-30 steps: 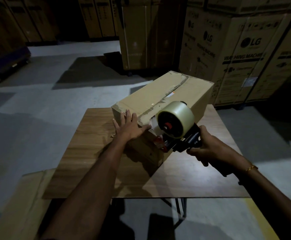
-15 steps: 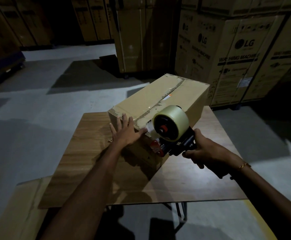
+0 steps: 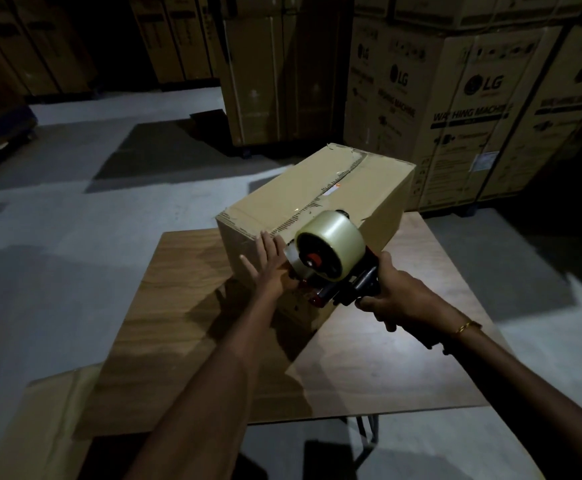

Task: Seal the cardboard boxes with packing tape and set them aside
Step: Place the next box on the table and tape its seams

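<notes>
A brown cardboard box lies on a wooden table, its top flaps closed along a ragged centre seam. My left hand lies flat with straight fingers against the box's near end, just below the top edge. My right hand grips the black handle of a tape dispenser that carries a roll of clear tape. The dispenser's front sits against the near end of the box at the seam, right beside my left hand.
Flat cardboard leans by the table's near left corner. Tall printed appliance cartons stand stacked behind and to the right, more cartons at the back. Grey concrete floor spreads to the left. Table legs show below the near edge.
The dispenser has moved in closer to the box's near end and against my left hand. My left hand has slid slightly right along the box face.
</notes>
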`<state>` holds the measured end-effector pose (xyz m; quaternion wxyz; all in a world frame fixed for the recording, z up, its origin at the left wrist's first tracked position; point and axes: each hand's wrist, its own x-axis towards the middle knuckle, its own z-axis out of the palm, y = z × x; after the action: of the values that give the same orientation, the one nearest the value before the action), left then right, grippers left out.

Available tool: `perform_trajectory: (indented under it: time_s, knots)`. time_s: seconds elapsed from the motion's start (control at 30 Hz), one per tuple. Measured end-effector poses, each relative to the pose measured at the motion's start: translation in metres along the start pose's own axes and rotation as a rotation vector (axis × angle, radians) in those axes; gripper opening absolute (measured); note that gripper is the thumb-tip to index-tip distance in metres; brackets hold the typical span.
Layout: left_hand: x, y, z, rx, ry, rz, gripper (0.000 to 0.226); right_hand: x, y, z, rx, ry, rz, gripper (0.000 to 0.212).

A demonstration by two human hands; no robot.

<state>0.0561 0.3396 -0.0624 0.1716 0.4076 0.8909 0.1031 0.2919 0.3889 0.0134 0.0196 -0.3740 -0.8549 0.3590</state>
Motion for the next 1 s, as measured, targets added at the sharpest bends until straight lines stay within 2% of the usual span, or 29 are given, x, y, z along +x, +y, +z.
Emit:
perform_trajectory:
  time_s: [0.2,0.37,0.6,0.7,0.77,0.8,0.87,0.9,0.97,1.0]
  knots:
    - [0.005,-0.008,0.006,0.022,0.026,0.031,0.098,0.001,-0.010,-0.004,-0.094,-0.009,-0.005,0.048]
    - [-0.001,-0.002,0.004,0.025,0.026,0.007,0.102,0.003,-0.013,-0.007,-0.029,-0.073,0.037,0.048]
    - [-0.007,0.003,-0.008,0.068,-0.023,0.010,0.090,0.016,-0.012,-0.023,0.134,-0.159,0.077,0.053]
    - [0.003,-0.006,-0.024,0.034,-0.060,0.036,0.070,0.017,-0.013,-0.028,0.161,-0.186,0.097,0.051]
    - [0.004,-0.009,-0.045,-0.179,-0.001,0.075,0.038,0.017,-0.013,-0.032,0.168,-0.195,0.109,0.050]
    - [0.001,-0.008,-0.056,-0.350,0.027,0.088,0.030,0.019,-0.013,-0.033,0.170,-0.201,0.109,0.051]
    - [-0.013,0.001,-0.079,-0.663,-0.018,0.115,0.036,0.022,-0.012,-0.033,0.180,-0.203,0.111,0.051]
    - [-0.021,0.008,-0.091,-0.745,-0.095,0.125,0.050,0.024,-0.012,-0.034,0.189,-0.198,0.123,0.050]
    - [-0.035,0.026,-0.111,-0.756,-0.257,0.148,0.077,0.028,-0.010,-0.035,0.210,-0.205,0.145,0.050]
    - [-0.040,0.036,-0.118,-0.704,-0.302,0.154,0.083,0.029,-0.009,-0.036,0.212,-0.219,0.147,0.051]
